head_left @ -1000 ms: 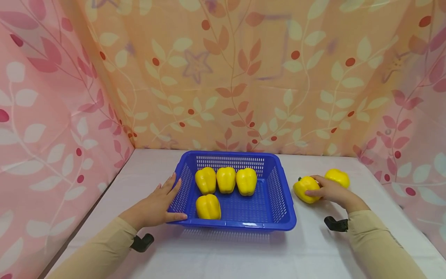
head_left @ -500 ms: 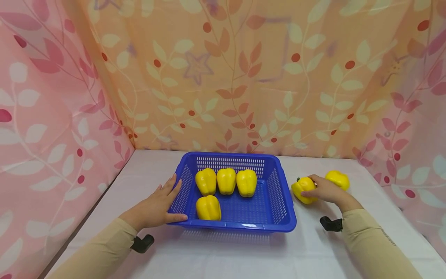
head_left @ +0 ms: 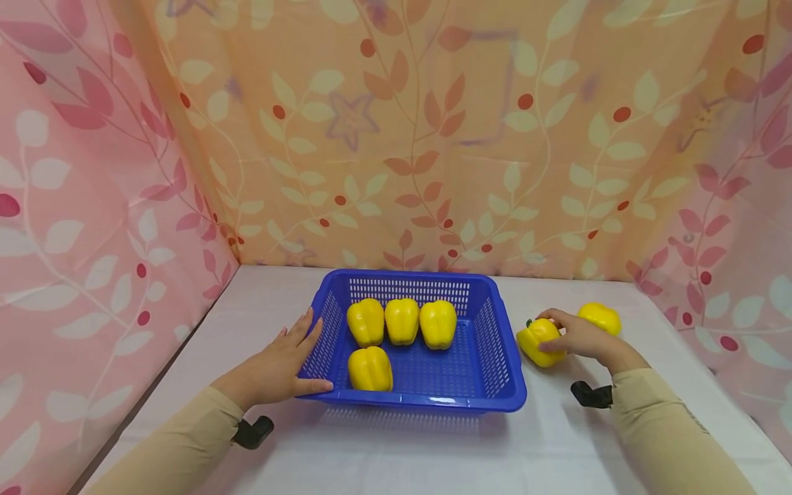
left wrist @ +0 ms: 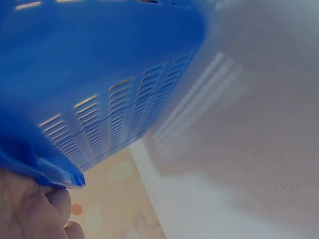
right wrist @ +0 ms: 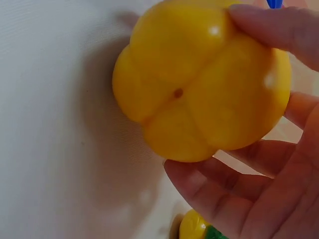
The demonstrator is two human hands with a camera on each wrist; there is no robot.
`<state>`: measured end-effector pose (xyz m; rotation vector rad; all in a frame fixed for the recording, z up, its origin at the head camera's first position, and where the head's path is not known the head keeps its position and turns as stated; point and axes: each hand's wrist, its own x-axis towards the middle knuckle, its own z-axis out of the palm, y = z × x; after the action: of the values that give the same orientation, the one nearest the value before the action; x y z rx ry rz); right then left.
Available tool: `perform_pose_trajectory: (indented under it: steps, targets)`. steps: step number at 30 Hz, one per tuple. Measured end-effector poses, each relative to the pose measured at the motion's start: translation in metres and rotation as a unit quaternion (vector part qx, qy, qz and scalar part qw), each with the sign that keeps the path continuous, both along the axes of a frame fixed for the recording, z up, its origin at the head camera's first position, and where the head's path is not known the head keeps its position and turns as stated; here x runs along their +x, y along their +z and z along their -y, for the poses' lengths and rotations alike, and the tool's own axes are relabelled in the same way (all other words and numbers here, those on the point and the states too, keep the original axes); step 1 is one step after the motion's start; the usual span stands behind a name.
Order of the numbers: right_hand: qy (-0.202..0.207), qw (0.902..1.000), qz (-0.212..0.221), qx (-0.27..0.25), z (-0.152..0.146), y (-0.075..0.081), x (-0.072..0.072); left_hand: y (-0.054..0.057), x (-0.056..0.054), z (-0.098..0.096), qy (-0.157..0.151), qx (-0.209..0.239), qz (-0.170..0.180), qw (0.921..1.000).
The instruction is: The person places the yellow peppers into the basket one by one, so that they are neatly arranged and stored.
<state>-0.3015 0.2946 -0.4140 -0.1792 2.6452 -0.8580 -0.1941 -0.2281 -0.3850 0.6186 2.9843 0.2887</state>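
A blue perforated basket (head_left: 427,399) stands mid-table with several yellow bell peppers (head_left: 401,321) inside. My left hand (head_left: 272,368) rests on its left rim, fingers spread and thumb along the front corner. The left wrist view has fingers (left wrist: 30,209) at the rim and the slotted basket wall (left wrist: 114,64) from outside. Right of the basket, my right hand (head_left: 584,338) grips another yellow bell pepper (head_left: 533,340), its green stem toward the basket. Thumb and fingers close round this pepper (right wrist: 199,84) in the right wrist view, which faces its lobed bottom.
One more yellow bell pepper (head_left: 600,318) lies on the white tablecloth (head_left: 396,454) behind the right hand. Patterned curtains (head_left: 408,137) enclose the back and both sides. Each wrist carries a black mount (head_left: 254,432).
The right hand and its pepper have shifted slightly left, and the pepper has tipped a little. The left hand and basket have stayed in place.
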Motion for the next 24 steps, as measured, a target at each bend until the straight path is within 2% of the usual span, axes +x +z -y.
perform_pose_trajectory:
  steps: [7, 14, 24]
  targets:
    - [-0.002, 0.9997, -0.003, -0.023, -0.002, 0.0, 0.003, 0.0, 0.0, 0.0, 0.001, 0.002, 0.002, 1.0]
    - [-0.005, 0.9997, -0.005, -0.022, -0.005, 0.0, 0.005, -0.001, 0.0, 0.0, 0.002, 0.002, 0.004, 1.0]
    - [0.007, 0.9993, -0.019, -0.03, -0.007, 0.019, 0.006, -0.001, 0.0, 0.001, 0.005, 0.0, 0.006, 1.0]
